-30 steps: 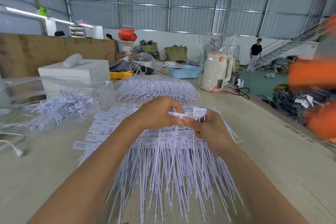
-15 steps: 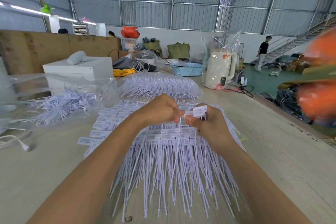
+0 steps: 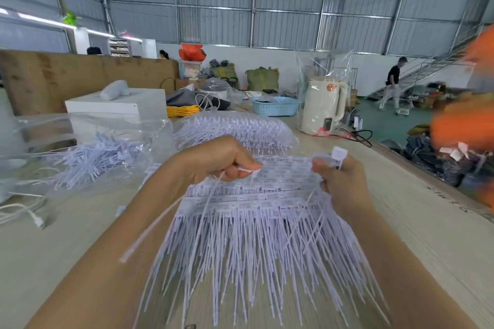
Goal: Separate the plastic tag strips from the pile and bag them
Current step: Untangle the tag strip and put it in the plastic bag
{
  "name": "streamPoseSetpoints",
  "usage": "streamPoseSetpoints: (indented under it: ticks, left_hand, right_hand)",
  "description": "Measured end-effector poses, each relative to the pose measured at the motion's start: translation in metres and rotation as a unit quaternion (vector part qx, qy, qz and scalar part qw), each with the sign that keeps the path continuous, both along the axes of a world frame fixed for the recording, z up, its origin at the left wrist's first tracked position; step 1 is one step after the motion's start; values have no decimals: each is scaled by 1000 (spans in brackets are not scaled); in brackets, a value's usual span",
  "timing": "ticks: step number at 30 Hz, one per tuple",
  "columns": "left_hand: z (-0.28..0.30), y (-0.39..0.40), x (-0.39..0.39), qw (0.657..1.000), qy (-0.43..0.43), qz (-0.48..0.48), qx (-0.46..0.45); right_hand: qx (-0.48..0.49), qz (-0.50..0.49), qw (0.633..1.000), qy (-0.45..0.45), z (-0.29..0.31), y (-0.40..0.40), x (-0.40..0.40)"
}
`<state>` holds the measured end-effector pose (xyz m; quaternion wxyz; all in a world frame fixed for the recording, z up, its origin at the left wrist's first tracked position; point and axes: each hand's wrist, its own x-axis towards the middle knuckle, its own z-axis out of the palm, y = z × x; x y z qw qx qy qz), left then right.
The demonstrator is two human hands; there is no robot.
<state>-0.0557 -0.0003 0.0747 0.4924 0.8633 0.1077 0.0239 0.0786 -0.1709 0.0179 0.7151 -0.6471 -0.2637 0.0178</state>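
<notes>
A pale wood-grain worktable (image 3: 417,224) runs through a big warehouse with corrugated metal walls, a green floor and a metal stair at the far right, where a person in a black shirt (image 3: 395,80) walks. On the table's far end stand a cream plastic kettle-like jug (image 3: 323,107) under clear wrapping, a light-blue perforated plastic basket (image 3: 275,106) and a white box (image 3: 117,105). A clear plastic bag (image 3: 88,152) at the left holds loose white strips, and another clear packet of them (image 3: 235,128) lies just beyond the hands. The broad pile of white plastic tag strips (image 3: 248,238) lies in the middle of the table, label heads away from the viewer in overlapping rows, thin tails pointing toward the viewer. The left hand (image 3: 219,160) has its fingers curled and pinches the head of one separated white tag strip (image 3: 171,211), whose long tail slants down and to the left, clear of the pile. The right hand (image 3: 339,179), raised over the pile's right edge, pinches a small cluster of tag heads (image 3: 337,155) between thumb and fingers, one label standing upright above the fingertips, tails hanging toward the pile. The two hands are apart.
</notes>
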Motion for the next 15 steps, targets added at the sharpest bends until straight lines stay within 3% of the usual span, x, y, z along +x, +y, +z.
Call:
streamPoseSetpoints:
  ticks: [4, 7, 11, 13, 15]
  left_hand:
    - [-22, -2, 11, 980, 0, 28, 196]
    - [-42, 1, 23, 960, 38, 29, 277]
    - [-48, 3, 31, 903, 74, 59, 419]
    - [-44, -4, 33, 909, 12, 72, 411]
    - [-35, -14, 30, 959, -70, 63, 267]
  right_hand:
    - [59, 92, 994, -9, 17, 0, -9]
    - [94, 101, 990, -34, 30, -4, -15]
    - [138, 159, 976, 49, 32, -6, -19]
    - [108, 179, 975, 78, 26, 2, -23]
    - [99, 186, 973, 89, 20, 11, -27]
